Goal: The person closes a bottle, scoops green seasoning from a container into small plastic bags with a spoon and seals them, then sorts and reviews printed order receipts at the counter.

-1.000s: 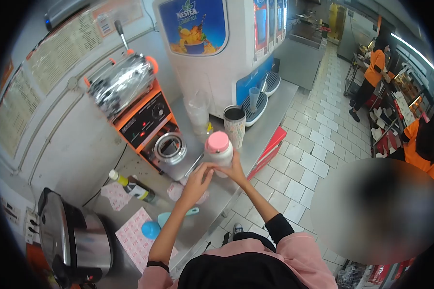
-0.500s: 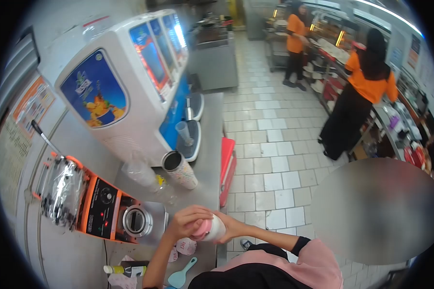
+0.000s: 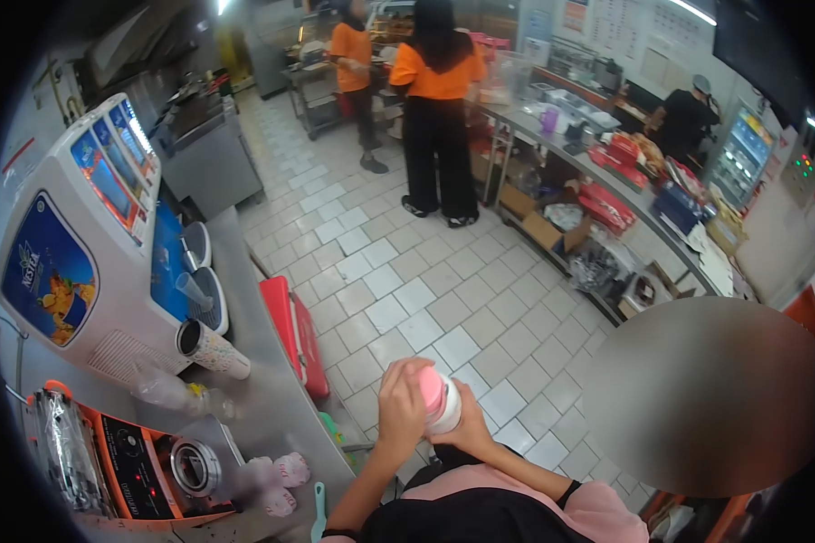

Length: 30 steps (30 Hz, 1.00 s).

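A white bottle with a pink lid (image 3: 443, 407) is held in front of my body, beyond the counter's edge and over the tiled floor. My left hand (image 3: 402, 404) wraps its fingers over the pink lid from the left. On the other side, my right hand (image 3: 469, 425) grips the white body of the bottle. The bottle is tilted, with its lid towards the upper left.
Left, the steel counter (image 3: 281, 398) bears a drink dispenser (image 3: 109, 235), a patterned tumbler (image 3: 215, 351), an orange sealing machine (image 3: 145, 466) and wrapped items (image 3: 276, 480). A red box (image 3: 294, 335) stands beside it. Two people in orange work ahead; another stands at the back right.
The view has swung to the right. Both hands have carried the bottle off the counter area, and my left hand has moved from beside the bottle onto its lid.
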Each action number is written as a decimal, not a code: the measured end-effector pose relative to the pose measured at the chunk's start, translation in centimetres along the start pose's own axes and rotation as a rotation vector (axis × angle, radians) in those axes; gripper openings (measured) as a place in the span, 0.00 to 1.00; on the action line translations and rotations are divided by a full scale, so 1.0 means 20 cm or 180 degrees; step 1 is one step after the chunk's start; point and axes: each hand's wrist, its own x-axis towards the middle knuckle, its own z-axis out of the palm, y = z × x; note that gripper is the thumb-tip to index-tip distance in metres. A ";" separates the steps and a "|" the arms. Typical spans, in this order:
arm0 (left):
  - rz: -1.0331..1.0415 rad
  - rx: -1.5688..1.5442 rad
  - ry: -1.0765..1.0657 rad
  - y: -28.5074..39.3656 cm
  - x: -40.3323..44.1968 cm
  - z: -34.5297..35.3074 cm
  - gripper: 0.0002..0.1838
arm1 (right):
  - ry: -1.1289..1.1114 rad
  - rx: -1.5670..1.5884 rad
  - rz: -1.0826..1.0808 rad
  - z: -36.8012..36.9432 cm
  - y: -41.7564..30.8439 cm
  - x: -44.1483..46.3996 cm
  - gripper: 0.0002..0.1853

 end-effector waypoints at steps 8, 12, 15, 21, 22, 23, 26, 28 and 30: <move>0.0351 -0.0478 -0.1566 0.54 -0.24 0.08 0.31 | 0.1579 0.0607 0.0069 -0.41 0.00 -0.23 0.50; 0.1904 0.0747 -0.1293 0.61 -0.09 0.27 0.34 | 0.1718 -0.0227 -0.0296 -0.57 -0.05 -0.37 0.48; 0.1949 0.0211 -0.1605 0.65 -0.10 0.41 0.33 | 0.1530 -0.0434 -0.0233 -0.67 -0.17 -0.47 0.49; 0.1073 -0.1558 -0.0834 0.68 -0.14 0.49 0.26 | 0.1553 -0.0549 -0.0426 -0.92 -0.31 -0.65 0.52; 0.0487 -0.2249 -0.0719 0.65 -0.15 0.51 0.29 | 0.1546 -0.0549 -0.0501 -0.97 -0.33 -0.68 0.53; -0.0115 -0.2925 -0.0604 0.61 -0.16 0.54 0.32 | 0.1464 -0.0560 -0.0518 -1.03 -0.35 -0.72 0.56; -0.1599 -0.4607 -0.0798 0.45 -0.24 0.60 0.34 | 0.1494 -0.0765 -0.1163 -1.21 -0.52 -0.81 0.51; -0.1867 -0.4810 -0.0846 0.42 -0.35 0.69 0.35 | 0.1420 -0.1090 -0.1830 -1.36 -0.65 -0.83 0.43; -0.2086 -0.4987 -0.1085 0.39 -0.45 0.79 0.33 | 0.1406 -0.1039 -0.2096 -1.45 -0.70 -0.86 0.39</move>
